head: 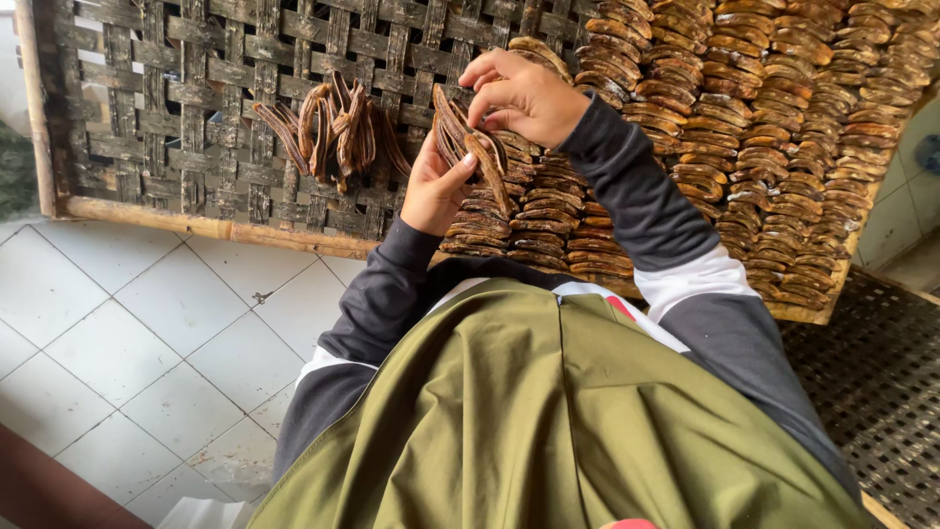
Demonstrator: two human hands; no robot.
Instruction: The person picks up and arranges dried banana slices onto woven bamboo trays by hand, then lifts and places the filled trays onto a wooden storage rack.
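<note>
My left hand grips a small bundle of dried brown banana strips, held upright above the woven bamboo tray. My right hand pinches the top of that same bundle from above, fingers curled around the strip ends. A loose pile of dried strips lies on the tray just left of my hands. Dense overlapping rows of dried strips cover the tray's right part, under and beyond my right forearm.
The tray's wooden rim runs along its near edge above a white tiled floor. A dark mesh mat lies at the lower right. My olive apron fills the lower middle.
</note>
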